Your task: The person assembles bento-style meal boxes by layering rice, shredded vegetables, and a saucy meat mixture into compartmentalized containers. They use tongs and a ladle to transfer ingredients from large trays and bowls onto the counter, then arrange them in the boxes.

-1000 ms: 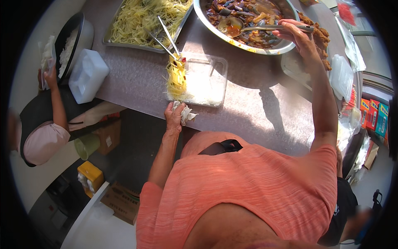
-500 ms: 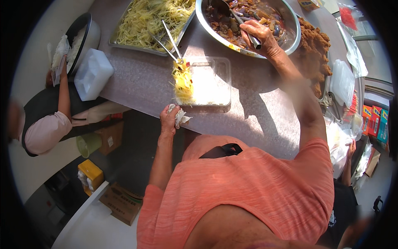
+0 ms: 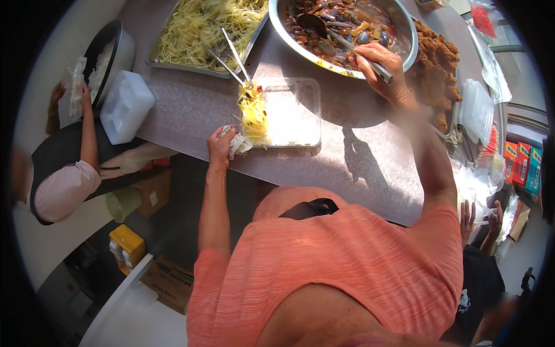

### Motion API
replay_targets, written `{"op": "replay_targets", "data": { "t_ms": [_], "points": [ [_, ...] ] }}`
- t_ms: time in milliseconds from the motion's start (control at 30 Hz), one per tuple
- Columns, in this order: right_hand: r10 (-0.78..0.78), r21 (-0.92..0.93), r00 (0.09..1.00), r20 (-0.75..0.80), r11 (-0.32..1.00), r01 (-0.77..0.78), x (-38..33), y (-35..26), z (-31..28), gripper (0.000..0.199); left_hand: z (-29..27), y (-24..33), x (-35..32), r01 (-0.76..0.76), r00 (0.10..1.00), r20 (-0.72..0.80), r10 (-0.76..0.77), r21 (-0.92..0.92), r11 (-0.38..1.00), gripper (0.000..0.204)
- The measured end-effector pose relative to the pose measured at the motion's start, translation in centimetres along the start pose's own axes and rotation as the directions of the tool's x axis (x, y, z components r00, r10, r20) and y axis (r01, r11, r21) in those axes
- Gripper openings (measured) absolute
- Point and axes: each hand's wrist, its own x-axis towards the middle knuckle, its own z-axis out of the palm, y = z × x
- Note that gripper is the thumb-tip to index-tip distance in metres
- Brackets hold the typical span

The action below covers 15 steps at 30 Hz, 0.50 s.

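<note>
My right hand [image 3: 384,72] grips a ladle [image 3: 341,40] by its handle, over the near right side of a wide metal basin [image 3: 315,65]. The ladle's dark bowl is tilted above a saucy brown stew [image 3: 363,16] with purplish chunks. My left hand [image 3: 218,147] is closed on a crumpled white cloth [image 3: 239,144], at the near left corner of a clear plastic container [image 3: 319,118]. Inside it, yellow vegetable shreds [image 3: 253,118] lie along the left beside white rice [image 3: 291,124] in bright sun. Metal tongs [image 3: 236,52] rest with one end at those shreds.
A metal tray [image 3: 202,72] of yellow shreds stands at far left, fried brown pieces [image 3: 433,63] at right. Stacked white trays [image 3: 128,107] sit at the table's left edge. A co-worker [image 3: 66,185] on the left holds a white tray by a rice pot [image 3: 128,55]; another's hands show at right.
My right hand has moved right and toward me, bringing the ladle's bowl out of the stew into view. My left hand has shifted left with the cloth. The left co-worker's hands have moved apart.
</note>
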Motion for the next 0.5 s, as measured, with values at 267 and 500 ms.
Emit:
{"op": "replay_targets", "data": {
  "t_ms": [267, 500],
  "points": [
    [0.541, 0.543, 0.841, -0.02, 0.712, -0.446, -2.7, -1.6, -3.2, 0.019, 0.9, 0.9, -0.8, 0.022, 0.984, 0.171, -0.044, 0.127, 0.992, 0.017],
    [0.799, 0.817, 0.601, -0.018, 0.359, -0.452, -4.7, 1.3, -3.2, 0.022, 3.8, -1.3, -3.4, 0.093, 0.963, 0.24, -0.12, 0.122, 0.988, 0.018]
  ]
}}
